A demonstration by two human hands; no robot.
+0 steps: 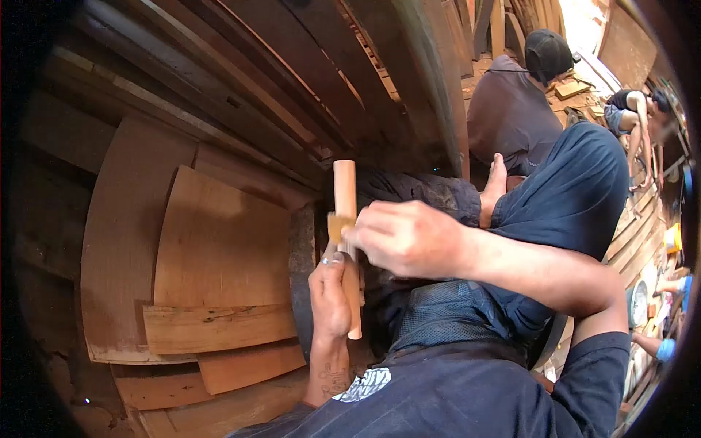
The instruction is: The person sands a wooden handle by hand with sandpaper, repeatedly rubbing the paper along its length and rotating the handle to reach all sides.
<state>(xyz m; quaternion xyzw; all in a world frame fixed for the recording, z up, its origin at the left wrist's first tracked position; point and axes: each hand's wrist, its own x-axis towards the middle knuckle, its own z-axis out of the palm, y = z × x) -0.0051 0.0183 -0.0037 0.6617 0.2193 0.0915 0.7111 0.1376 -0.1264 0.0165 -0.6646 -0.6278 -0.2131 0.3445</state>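
A pale, rounded wooden piece (345, 186) stands nearly upright in front of my body, its lower end showing beneath my fingers. My left hand (331, 296) is wrapped round its lower half, thumb along the near side. Against the middle of the wood, my right hand (409, 239) pinches a small yellowish-brown pad (338, 227), which looks like folded sandpaper. The pad touches the wood just above my left thumb. Part of the right fingertips is blurred.
Wooden boards (223, 241) lie at the left, and long dark planks (292, 58) lean across the top. A person in a dark cap (548, 55) sits close by at the upper right. Another person (634, 117) bends farther off; other arms show at the right edge.
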